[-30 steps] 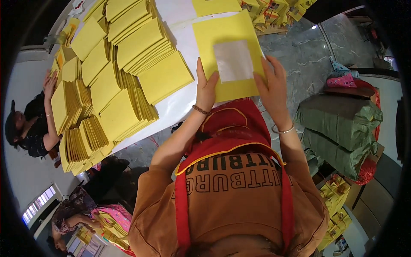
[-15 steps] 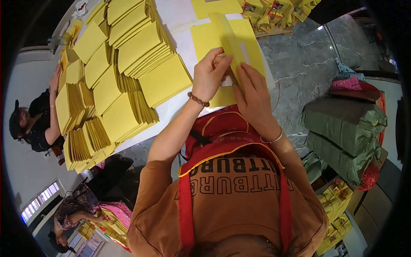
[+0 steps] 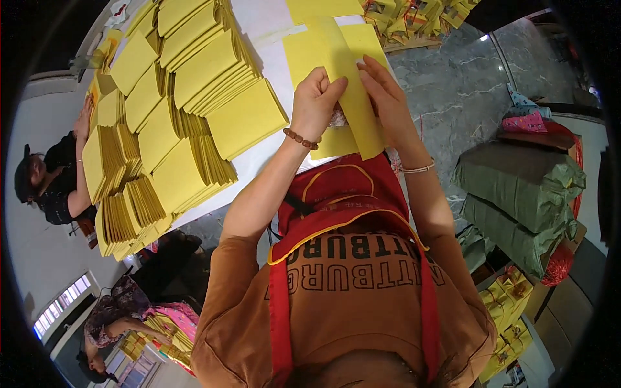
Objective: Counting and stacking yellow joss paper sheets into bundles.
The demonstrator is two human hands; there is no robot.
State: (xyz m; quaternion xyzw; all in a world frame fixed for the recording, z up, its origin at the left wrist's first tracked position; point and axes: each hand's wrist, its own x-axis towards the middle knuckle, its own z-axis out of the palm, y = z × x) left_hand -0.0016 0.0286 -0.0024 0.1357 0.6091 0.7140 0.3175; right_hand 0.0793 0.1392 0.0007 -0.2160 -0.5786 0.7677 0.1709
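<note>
A yellow paper sheet [image 3: 352,84] is curled up lengthwise into a raised flap over more yellow paper [image 3: 301,55] on the table before me. My left hand [image 3: 315,103] is closed, its thumb pressing the flap's left edge. A small piece of silvery, brownish patch [image 3: 338,118] shows beneath, beside that thumb. On the flap's other side is my right hand [image 3: 386,97], its fingers stretched out against the sheet's right side. The right thumb is hidden behind the paper.
Stacks of folded yellow paper [image 3: 210,74] cover the table's left side. Bundled yellow pieces [image 3: 414,22] lie at the far right. Green wrapped bundles [image 3: 511,181] stand on the right. One person [image 3: 61,181] is at the table's left edge, another [image 3: 116,317] at lower left.
The sheet's flap has swung to the right and stands more raised. My right hand has moved from its near part up along its right side; the left keeps its hold.
</note>
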